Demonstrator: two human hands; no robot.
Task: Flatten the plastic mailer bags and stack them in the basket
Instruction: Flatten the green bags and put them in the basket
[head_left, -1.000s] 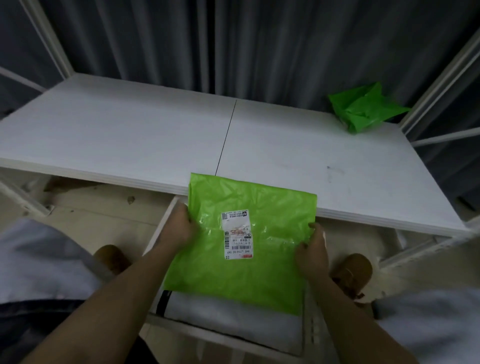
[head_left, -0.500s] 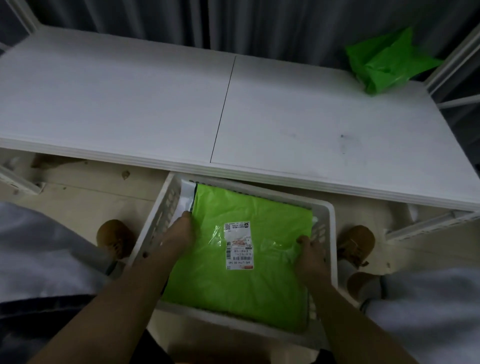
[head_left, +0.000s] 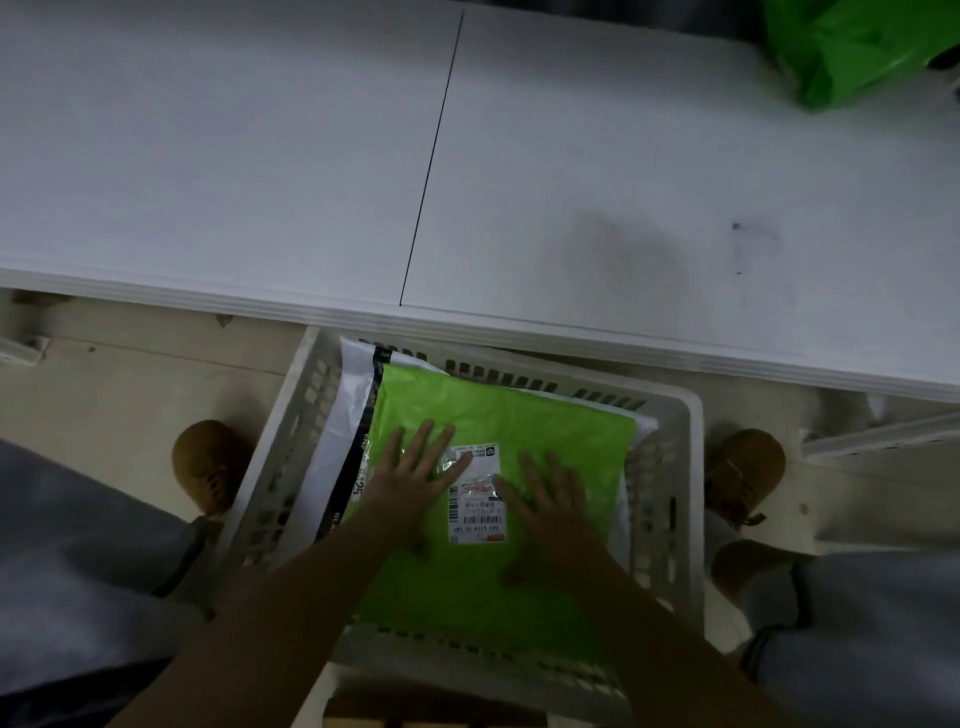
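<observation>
Green mailer bag (head_left: 519, 415) lay flat inside the white basket (head_left: 670, 519), atop a white mailer (head_left: 343, 415). Over the basket, the left hand (head_left: 410, 483) and right hand (head_left: 550, 504) pressed palms down on it, fingers spread and gripping nothing, flanking its shipping label (head_left: 478, 493). Beyond the basket, another green bag (head_left: 852, 52) sat on the table (head_left: 260, 156).

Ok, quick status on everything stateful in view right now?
Green mailer with label: flat, label up, topmost in the basket.
White mailer: flat beneath it, left edge showing.
Basket: on the floor, holding both.
Crumpled green mailer: unflattened, on the table.
Left hand: open, palm pressing the green mailer.
Right hand: the same.
</observation>
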